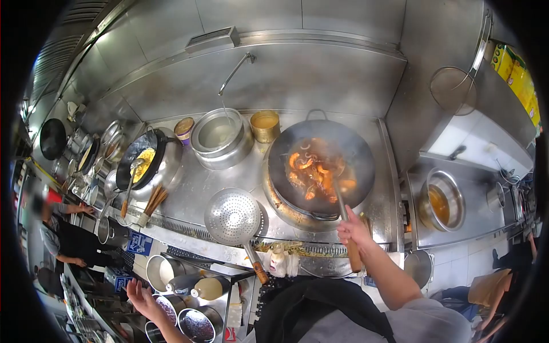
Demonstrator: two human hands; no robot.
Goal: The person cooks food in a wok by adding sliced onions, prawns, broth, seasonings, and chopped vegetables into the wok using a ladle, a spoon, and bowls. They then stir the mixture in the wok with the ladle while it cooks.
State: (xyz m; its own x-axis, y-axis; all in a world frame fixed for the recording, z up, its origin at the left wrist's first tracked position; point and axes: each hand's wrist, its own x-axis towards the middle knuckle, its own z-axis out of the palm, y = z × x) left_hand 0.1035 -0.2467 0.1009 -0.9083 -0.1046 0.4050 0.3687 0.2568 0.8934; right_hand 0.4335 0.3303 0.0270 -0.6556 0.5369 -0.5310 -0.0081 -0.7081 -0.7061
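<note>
My right hand is wrapped round the handle of a long ladle, metal with a wooden grip. The ladle's head is down in the large black wok, partly lost in steam and food. Orange-red shrimp lie in brown sauce in that wok. Off to the lower left, my left hand is raised with its fingers apart and nothing in it. Below and beside it stand metal pots of dark grainy contents and a squeeze bottle.
A perforated strainer lies left of the wok. Behind it are a water pot under a spout and an oil tin. A second wok holds yellow food. A bowl stands right; other people stand at both sides.
</note>
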